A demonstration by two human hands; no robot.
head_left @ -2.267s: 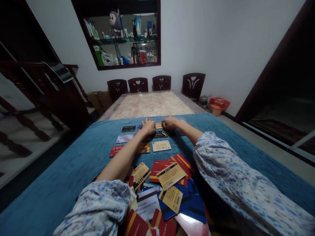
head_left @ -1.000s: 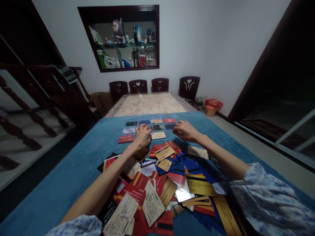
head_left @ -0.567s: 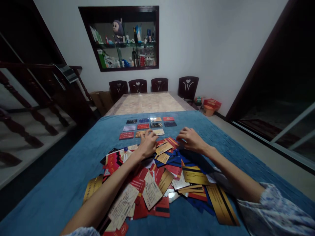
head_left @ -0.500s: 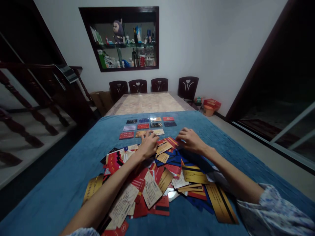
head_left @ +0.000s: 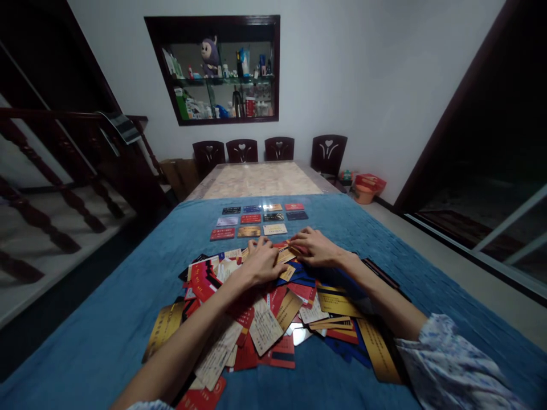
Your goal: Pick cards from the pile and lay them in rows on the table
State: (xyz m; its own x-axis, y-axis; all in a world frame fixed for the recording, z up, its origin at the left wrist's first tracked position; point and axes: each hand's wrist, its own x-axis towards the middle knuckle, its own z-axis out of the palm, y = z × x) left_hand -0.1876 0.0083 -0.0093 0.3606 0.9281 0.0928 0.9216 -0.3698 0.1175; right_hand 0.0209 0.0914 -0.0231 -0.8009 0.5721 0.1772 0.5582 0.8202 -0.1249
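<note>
A loose pile of bank cards (head_left: 265, 324), in red, gold, blue and cream, lies in front of me, some with dark magnetic stripes showing. My left hand (head_left: 261, 263) rests over the far middle of the pile, fingers bent and apart, thumb towards the right. Close to its right, my right hand (head_left: 315, 248) touches red and gold cards at the far edge with its fingertips, the fingers apart. Both palms face down and hide the cards beneath. Beyond them, bank cards lie in rows, among them a gold card (head_left: 249, 231) and a cream card (head_left: 274, 229).
A blue cloth (head_left: 141, 273) covers the near part of the long table, with a beige marbled top (head_left: 260, 179) beyond. Dark chairs (head_left: 280, 149) stand at the far end. A wooden railing (head_left: 55, 171) is on the left, a red and orange container (head_left: 365, 188) on the floor at right.
My right hand has moved left and down onto the cards, closer to my left hand. My left hand has shifted slightly right and nearer. Dark cards now show beyond my right forearm.
</note>
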